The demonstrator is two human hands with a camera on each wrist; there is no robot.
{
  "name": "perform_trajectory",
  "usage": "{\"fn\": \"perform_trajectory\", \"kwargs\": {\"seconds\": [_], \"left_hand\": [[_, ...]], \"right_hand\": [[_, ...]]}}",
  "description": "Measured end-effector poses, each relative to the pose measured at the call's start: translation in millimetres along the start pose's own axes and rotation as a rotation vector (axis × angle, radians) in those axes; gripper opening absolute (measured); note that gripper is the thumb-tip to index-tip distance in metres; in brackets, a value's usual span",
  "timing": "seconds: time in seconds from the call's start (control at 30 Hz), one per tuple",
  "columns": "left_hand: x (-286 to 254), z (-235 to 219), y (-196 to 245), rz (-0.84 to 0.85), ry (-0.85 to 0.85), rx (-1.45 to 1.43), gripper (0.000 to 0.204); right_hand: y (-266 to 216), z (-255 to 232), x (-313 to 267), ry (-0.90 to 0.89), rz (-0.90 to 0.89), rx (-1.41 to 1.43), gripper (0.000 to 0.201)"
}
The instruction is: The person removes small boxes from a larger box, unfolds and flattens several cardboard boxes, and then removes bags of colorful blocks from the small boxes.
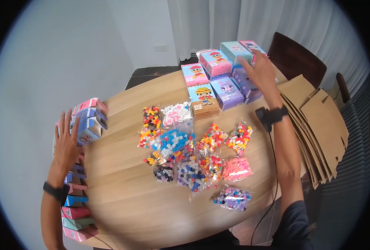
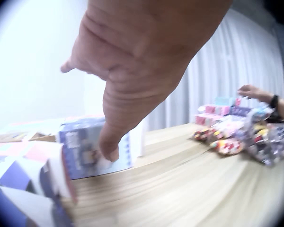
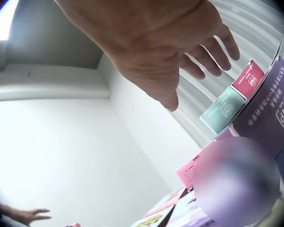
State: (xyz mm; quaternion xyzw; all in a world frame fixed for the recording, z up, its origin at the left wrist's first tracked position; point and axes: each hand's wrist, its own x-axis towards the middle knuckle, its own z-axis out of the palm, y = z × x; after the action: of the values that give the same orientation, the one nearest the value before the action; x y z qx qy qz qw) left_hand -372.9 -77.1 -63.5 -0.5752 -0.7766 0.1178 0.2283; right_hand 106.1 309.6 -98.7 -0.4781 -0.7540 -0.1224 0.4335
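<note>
My left hand [image 1: 66,143] is over the open-ended boxes at the table's left edge, fingers straight and spread. Beside it lies a blue-purple box [image 1: 87,123] with its flaps out; in the left wrist view the thumb overlaps a blue box [image 2: 78,151]. My right hand [image 1: 262,77] hovers with extended fingers over a group of closed toy-brick boxes at the back right. Closest to it are a mint box [image 1: 235,51] and a purple box [image 3: 270,111]. Its palm holds nothing in the right wrist view. Clear bags of coloured bricks [image 1: 172,139] lie mid-table.
More open boxes [image 1: 76,212] line the left edge toward the front. A bag of pink bricks [image 1: 237,168] and one of purple bricks [image 1: 233,198] lie nearer the right front. Flat cardboard sheets [image 1: 324,121] lean at the right, by a brown chair [image 1: 297,58]. A cable [image 1: 273,175] trails from the right wrist.
</note>
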Motion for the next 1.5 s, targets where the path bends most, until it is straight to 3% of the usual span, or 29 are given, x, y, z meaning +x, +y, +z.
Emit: {"fn": "perform_trajectory", "kwargs": {"seconds": [0.13, 0.2, 0.27, 0.4, 0.47, 0.53, 0.6, 0.67, 0.7, 0.73, 0.77, 0.8, 0.83, 0.87, 0.9, 0.93, 0.97, 1.0, 1.03, 1.17, 1.23, 1.33, 1.5], "left_hand": [[-46, -85, 61, 0.33, -0.092, -0.291, 0.1], [-70, -127, 97, 0.425, -0.103, -0.354, 0.095], [-93, -150, 118, 0.573, -0.108, -0.421, 0.093], [-111, -176, 149, 0.584, -0.104, -0.629, 0.088], [-105, -164, 161, 0.383, -0.081, -1.226, 0.091], [-85, -143, 176, 0.308, -0.008, -1.362, 0.092], [-59, -121, 196, -0.148, -0.061, -2.197, 0.095], [-30, -122, 192, -0.153, -0.108, -2.316, 0.095], [-21, -122, 187, -0.149, -0.182, -2.434, 0.095], [-20, -121, 182, -0.155, -0.172, -2.432, 0.095], [-18, -119, 177, -0.196, -0.105, -2.356, 0.093], [-17, -116, 173, -0.238, -0.04, -2.282, 0.09], [-16, -106, 172, -0.167, 0.209, -2.013, 0.089], [-16, -102, 169, -0.166, 0.207, -2.017, 0.089], [-15, -101, 165, -0.112, 0.428, -1.605, 0.088], [-14, -100, 165, -0.058, 0.609, -1.186, 0.087], [-13, -95, 169, -0.062, 0.65, -1.104, 0.093], [-13, -91, 173, -0.06, 0.643, -1.112, 0.093], [-12, -89, 176, -0.035, 0.699, -1.044, 0.095], [-7, -81, 175, 0.045, 0.752, -1.013, 0.096], [-5, -82, 173, 0.065, 0.711, -1.088, 0.096], [-7, -84, 176, 0.074, 0.676, -1.124, 0.095], [-11, -95, 176, 0.096, 0.696, -1.011, 0.094]], "right_hand": [[-6, 33, 36, -0.148, 0.051, -0.115, 0.069], [2, 52, 43, -0.33, -0.013, -0.373, 0.066], [-4, 52, 43, -0.384, -0.072, -0.401, 0.068], [-26, 34, 30, -0.364, 0.045, -0.228, 0.079], [-53, 3, 14, -0.186, -0.011, 0.202, 0.071], [-111, -40, -7, -0.401, 0.335, 0.928, 0.057], [-165, -76, -48, -0.567, 0.493, 1.599, 0.045], [-199, -92, -92, -0.714, 0.314, 1.6, 0.042], [-210, -90, -103, -0.729, 0.071, 1.607, 0.041], [-218, -87, -110, -0.734, -0.161, 1.605, 0.04], [-211, -91, -102, -0.778, -0.398, 1.311, 0.039], [-213, -95, -97, -0.782, -0.408, 1.313, 0.039], [-215, -101, -94, -0.862, -0.284, 1.39, 0.043], [-218, -110, -89, -0.934, -0.154, 1.458, 0.046], [-230, -132, -72, -0.857, 0.207, 1.672, 0.056], [-234, -134, -70, -0.857, 0.215, 1.663, 0.056], [-236, -134, -71, -0.78, 0.076, 1.463, 0.058], [-238, -133, -72, -0.698, -0.058, 1.262, 0.061], [-239, -123, -75, -0.69, -0.078, 1.21, 0.06], [-236, -115, -74, -0.76, 0.0, 1.272, 0.056], [-230, -111, -72, -0.814, 0.022, 1.411, 0.053], [-224, -114, -71, -0.776, 0.09, 1.366, 0.051], [-222, -113, -74, -0.746, -0.062, 1.291, 0.053]]}}
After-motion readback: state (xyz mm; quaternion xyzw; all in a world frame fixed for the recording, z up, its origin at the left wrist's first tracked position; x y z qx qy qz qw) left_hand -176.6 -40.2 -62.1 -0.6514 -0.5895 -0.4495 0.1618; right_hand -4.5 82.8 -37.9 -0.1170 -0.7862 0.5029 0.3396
